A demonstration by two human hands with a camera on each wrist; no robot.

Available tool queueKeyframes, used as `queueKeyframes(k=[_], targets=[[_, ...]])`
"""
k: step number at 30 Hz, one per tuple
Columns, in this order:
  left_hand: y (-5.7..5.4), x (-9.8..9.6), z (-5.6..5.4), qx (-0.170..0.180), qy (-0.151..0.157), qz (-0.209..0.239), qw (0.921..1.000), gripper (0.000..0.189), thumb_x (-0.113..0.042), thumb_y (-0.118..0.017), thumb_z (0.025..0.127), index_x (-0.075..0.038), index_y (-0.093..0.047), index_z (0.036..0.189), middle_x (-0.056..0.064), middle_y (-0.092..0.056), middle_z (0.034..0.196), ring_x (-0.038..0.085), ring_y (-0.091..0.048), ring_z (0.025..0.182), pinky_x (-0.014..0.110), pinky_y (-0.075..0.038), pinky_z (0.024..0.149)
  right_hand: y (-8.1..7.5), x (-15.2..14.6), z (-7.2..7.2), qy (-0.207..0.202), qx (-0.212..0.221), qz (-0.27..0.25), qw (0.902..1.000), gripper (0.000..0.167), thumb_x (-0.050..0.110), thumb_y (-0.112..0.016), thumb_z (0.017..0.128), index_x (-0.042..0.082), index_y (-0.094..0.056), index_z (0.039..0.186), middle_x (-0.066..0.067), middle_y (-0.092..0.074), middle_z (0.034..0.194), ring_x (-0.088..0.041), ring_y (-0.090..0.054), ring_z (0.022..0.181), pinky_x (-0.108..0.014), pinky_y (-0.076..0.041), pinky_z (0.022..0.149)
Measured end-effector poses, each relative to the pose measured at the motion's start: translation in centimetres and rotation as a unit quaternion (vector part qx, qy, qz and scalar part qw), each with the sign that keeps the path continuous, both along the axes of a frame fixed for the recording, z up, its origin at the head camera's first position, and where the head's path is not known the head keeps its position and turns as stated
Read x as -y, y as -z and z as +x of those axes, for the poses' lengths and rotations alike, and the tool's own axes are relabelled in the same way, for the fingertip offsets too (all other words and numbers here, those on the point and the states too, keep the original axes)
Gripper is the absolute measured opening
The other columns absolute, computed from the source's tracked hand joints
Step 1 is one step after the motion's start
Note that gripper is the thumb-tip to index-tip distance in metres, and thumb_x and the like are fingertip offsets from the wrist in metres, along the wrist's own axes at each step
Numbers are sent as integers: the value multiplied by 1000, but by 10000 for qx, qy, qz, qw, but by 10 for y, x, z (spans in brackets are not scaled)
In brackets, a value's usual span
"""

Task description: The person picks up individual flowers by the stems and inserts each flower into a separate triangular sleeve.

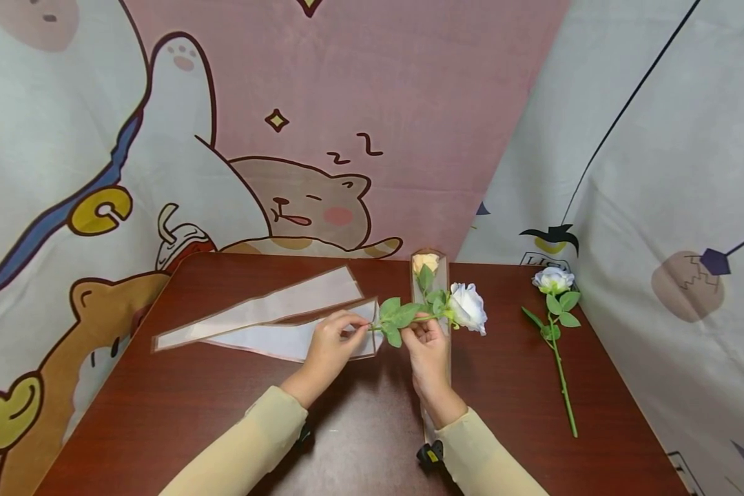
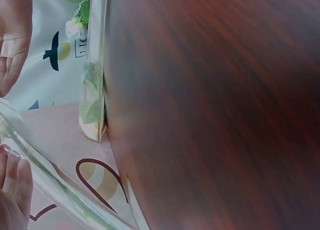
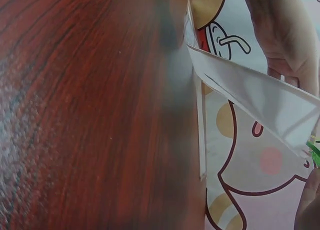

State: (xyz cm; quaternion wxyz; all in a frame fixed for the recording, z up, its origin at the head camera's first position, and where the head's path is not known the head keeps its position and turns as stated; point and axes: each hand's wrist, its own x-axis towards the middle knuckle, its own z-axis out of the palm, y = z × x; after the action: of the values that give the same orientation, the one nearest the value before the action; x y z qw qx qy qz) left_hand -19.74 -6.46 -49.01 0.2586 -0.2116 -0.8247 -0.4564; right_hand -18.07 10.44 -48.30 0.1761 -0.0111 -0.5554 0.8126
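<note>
A white artificial rose (image 1: pixel 468 308) with green leaves lies sideways in my right hand (image 1: pixel 430 362), its stem pinched just below the bloom. My left hand (image 1: pixel 330 344) pinches the wide end of a flower sleeve (image 1: pixel 279 339), where the lower leaves sit at its mouth. In the left wrist view the green stem (image 2: pixel 64 189) shows through the clear sleeve. The right wrist view has this sleeve's pale face (image 3: pixel 260 103) tilted up off the table. My right fingertips are partly behind stem and leaves.
A second flat sleeve (image 1: pixel 285 303) lies behind the held one. Under my right hand, a sleeve holding a cream rose (image 1: pixel 426 262) runs lengthwise on the brown table (image 1: pixel 502 413). Another white rose (image 1: pixel 554 281) rests at the right, stem toward me. Patterned cloth (image 1: pixel 440 103) hangs behind.
</note>
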Motion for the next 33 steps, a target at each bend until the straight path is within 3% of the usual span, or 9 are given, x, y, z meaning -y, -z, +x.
queueKeyframes(k=[4, 10, 13, 24, 33], targets=[[-2, -2, 0, -106, 55, 41, 9999, 5, -10, -72, 82, -13, -73, 86, -2, -69, 89, 9, -65, 81, 21, -56, 68, 2, 3, 0, -71, 30, -24, 10000, 30, -17, -58, 79, 9, -57, 95, 6, -64, 87, -6, -62, 82, -18, -53, 74], [-4, -2, -1, -192, 85, 99, 9997, 5, -8, -73, 81, -12, -73, 85, -2, -70, 86, 11, -66, 79, 27, -57, 66, 5, 2, -2, -243, -66, -119, 9996, 10, -9, -57, 87, -5, -59, 96, 0, -64, 84, -12, -65, 74, -28, -57, 70], [-5, -1, 0, -155, 76, 126, 9998, 5, -8, -72, 82, -12, -73, 85, -2, -69, 86, 10, -65, 79, 26, -57, 65, 4, 1, -2, -274, -62, -97, 9996, 8, -4, -57, 90, -8, -59, 97, -1, -64, 87, -13, -67, 74, -31, -58, 71], [-4, -2, 0, -97, 92, 236, 9996, 6, -7, -73, 81, -12, -72, 83, -2, -69, 85, 10, -65, 78, 24, -57, 63, 2, -1, -4, -342, 27, -393, 9986, 7, -2, -58, 90, -2, -57, 97, -3, -65, 84, -14, -67, 73, -32, -58, 71], [-4, -2, 0, -117, 122, 306, 9994, 4, -9, -73, 81, -12, -73, 84, -2, -69, 86, 9, -65, 79, 20, -56, 63, 1, 0, -2, -280, 242, -267, 9990, 5, -1, -56, 91, 1, -60, 93, -1, -65, 85, -14, -67, 73, -34, -58, 73]])
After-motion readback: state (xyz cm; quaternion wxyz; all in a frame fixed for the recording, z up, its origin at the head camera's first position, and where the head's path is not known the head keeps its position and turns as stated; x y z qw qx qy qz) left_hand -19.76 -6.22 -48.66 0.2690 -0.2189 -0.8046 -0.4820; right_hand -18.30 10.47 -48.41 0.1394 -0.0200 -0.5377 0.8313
